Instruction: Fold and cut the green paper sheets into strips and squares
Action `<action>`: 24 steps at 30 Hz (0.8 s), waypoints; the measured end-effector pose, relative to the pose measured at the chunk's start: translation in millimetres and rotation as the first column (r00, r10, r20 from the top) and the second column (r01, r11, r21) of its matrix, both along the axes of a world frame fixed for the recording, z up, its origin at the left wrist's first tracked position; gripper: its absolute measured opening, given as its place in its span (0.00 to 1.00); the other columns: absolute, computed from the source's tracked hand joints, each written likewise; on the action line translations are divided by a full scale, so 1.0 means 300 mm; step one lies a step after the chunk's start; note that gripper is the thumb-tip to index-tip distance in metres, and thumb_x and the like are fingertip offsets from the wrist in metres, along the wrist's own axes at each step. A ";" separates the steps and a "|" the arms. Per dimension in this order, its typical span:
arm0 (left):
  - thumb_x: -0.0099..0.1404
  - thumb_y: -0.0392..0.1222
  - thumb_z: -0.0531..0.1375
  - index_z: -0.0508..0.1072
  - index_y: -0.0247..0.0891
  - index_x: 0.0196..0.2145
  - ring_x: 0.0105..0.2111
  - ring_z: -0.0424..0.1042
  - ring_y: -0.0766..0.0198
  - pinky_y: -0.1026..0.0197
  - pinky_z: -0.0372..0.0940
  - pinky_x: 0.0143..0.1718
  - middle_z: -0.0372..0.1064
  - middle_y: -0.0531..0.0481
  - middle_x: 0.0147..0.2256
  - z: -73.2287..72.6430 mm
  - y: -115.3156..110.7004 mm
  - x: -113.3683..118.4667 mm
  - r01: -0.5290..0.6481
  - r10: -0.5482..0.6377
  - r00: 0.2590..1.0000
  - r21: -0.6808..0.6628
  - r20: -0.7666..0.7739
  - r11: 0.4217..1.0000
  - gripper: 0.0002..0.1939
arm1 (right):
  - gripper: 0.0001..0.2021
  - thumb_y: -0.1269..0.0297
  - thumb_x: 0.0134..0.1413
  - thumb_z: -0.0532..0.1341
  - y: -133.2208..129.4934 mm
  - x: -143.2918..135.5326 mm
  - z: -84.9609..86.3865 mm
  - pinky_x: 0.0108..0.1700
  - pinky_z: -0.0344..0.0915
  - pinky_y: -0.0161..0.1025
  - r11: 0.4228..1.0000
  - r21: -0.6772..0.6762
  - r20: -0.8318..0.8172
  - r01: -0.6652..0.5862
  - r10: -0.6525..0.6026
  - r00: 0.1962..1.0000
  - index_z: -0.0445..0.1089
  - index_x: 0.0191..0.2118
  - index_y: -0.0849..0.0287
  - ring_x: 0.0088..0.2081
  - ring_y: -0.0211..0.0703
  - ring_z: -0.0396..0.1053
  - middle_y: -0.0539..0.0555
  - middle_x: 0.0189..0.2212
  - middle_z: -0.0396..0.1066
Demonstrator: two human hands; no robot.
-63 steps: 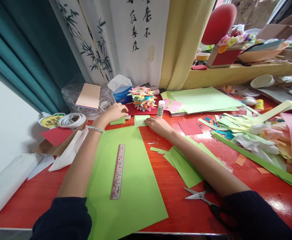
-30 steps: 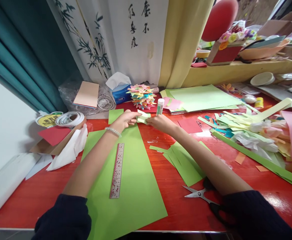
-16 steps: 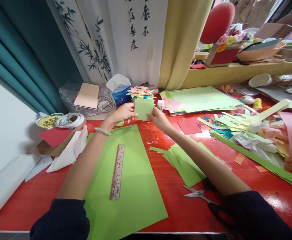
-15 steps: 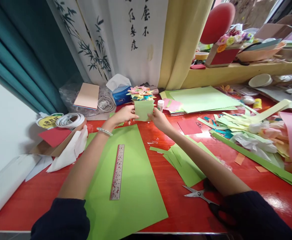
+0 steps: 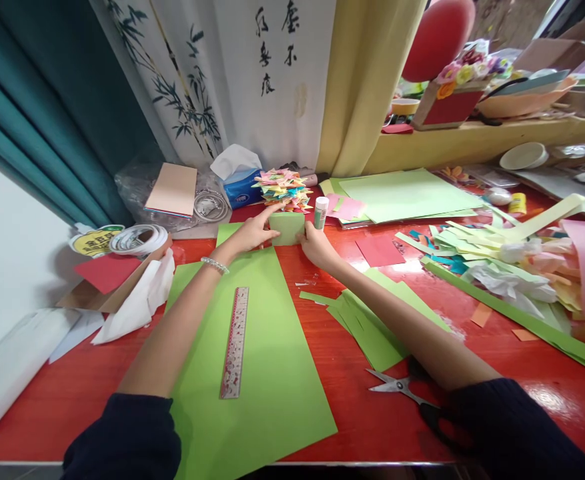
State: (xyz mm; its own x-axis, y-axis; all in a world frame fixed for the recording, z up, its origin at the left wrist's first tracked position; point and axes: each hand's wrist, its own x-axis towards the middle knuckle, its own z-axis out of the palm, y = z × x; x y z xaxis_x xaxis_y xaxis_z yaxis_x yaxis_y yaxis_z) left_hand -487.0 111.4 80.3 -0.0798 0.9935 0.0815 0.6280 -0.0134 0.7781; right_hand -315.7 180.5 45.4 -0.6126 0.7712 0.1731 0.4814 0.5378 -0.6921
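Note:
A small light green paper piece, perhaps folded, stands upright near the table's far side. My left hand grips its left edge, with the index finger reaching over the top. On its right edge, my right hand is closed with thumb and fingers. Just behind is a cluster of colourful folded paper points. A glue stick stands close beside my right hand. Below my left hand lies a large green sheet with a patterned ruler on it.
Scissors lie spread at front right, near cut green sheets. Paper strips and scraps crowd the right side. A tissue pack and green sheets lie at the back. At left is an open cardboard box.
The green paper piece has lowered and now looks shorter, showing more of the colourful cluster behind. My left index finger has moved up over its top edge.

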 end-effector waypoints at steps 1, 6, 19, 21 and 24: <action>0.57 0.35 0.62 0.65 0.46 0.56 0.18 0.62 0.71 0.70 0.55 0.19 0.68 0.55 0.25 0.001 -0.002 0.005 -0.015 0.015 0.999 0.006 -0.044 1.000 0.28 | 0.12 0.72 0.58 0.48 -0.002 0.001 0.002 0.40 0.65 0.43 1.000 -0.001 0.007 -0.001 0.001 1.000 0.60 0.46 0.64 0.41 0.51 0.66 0.67 0.41 0.69; 0.59 0.37 0.59 0.69 0.42 0.52 0.17 0.62 0.70 0.70 0.56 0.20 0.64 0.56 0.19 0.025 -0.002 -0.053 -0.214 0.204 0.976 0.174 0.073 0.961 0.22 | 0.15 0.69 0.61 0.49 -0.017 0.014 0.057 0.43 0.64 0.40 0.999 0.000 0.011 -0.043 0.043 0.999 0.61 0.52 0.67 0.45 0.50 0.67 0.67 0.46 0.70; 0.54 0.27 0.58 0.64 0.32 0.32 0.21 0.72 0.65 0.65 0.69 0.28 0.65 0.50 0.19 0.027 0.060 -0.191 -0.560 0.573 0.748 -0.144 0.335 0.816 0.07 | 0.17 0.70 0.62 0.50 -0.113 0.198 0.417 0.43 0.64 0.41 0.886 0.015 0.418 -0.463 0.415 0.808 0.72 0.50 0.54 0.47 0.46 0.68 0.53 0.50 0.71; 0.54 0.28 0.59 0.64 0.33 0.33 0.22 0.73 0.62 0.62 0.69 0.29 0.65 0.50 0.18 0.015 0.096 -0.188 -0.563 0.580 0.765 -0.149 0.278 0.813 0.08 | 0.16 0.70 0.62 0.50 -0.128 0.219 0.447 0.44 0.64 0.42 0.871 0.034 0.453 -0.490 0.424 0.785 0.71 0.50 0.53 0.49 0.47 0.68 0.52 0.50 0.70; 0.51 0.29 0.60 0.66 0.34 0.30 0.26 0.74 0.56 0.58 0.68 0.31 0.65 0.48 0.19 0.014 0.118 -0.198 -0.565 0.574 0.804 -0.101 0.156 0.819 0.08 | 0.14 0.68 0.63 0.52 -0.136 0.274 0.474 0.48 0.64 0.46 0.834 0.130 0.474 -0.536 0.422 0.773 0.72 0.47 0.55 0.50 0.49 0.67 0.53 0.48 0.71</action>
